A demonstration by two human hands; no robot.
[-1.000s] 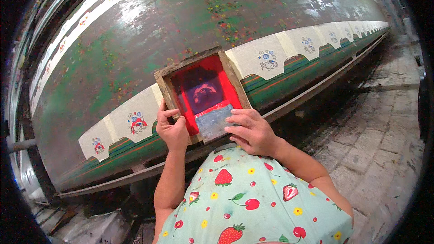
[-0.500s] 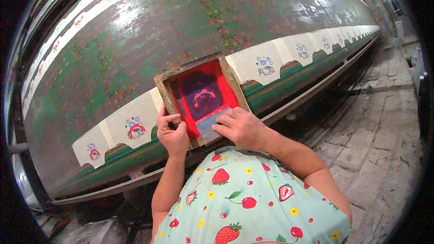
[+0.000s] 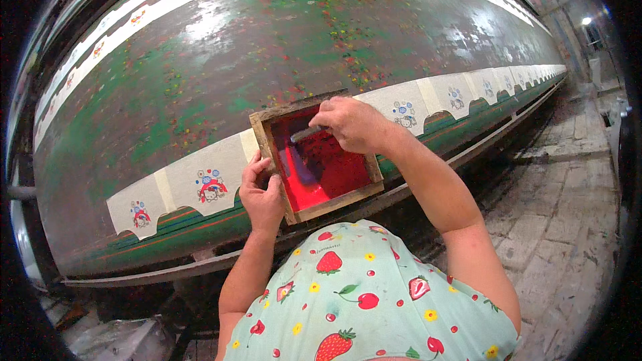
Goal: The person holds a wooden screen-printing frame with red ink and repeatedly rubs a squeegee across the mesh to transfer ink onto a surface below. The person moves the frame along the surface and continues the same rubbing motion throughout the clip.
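A wooden-framed printing screen lies over the row of white fabric pieces at the table's near edge. Its mesh is wet with red ink, and a darker patch shows in the middle. My left hand grips the left side of the wooden frame, thumb inward. Inside the frame, near its far side, my right hand is closed on a squeegee, which is partly hidden by the fingers. The fabric piece left of the screen carries a printed figure with a red arch.
Fabric pieces to the right bear blue and outlined prints without the red arch. The long table is stained green and dark, with a second row of printed pieces along its far side. A paved floor runs along the right.
My right hand has moved with the squeegee from the near side of the screen to its far side. The left hand stays on the frame, and the view has shifted slightly.
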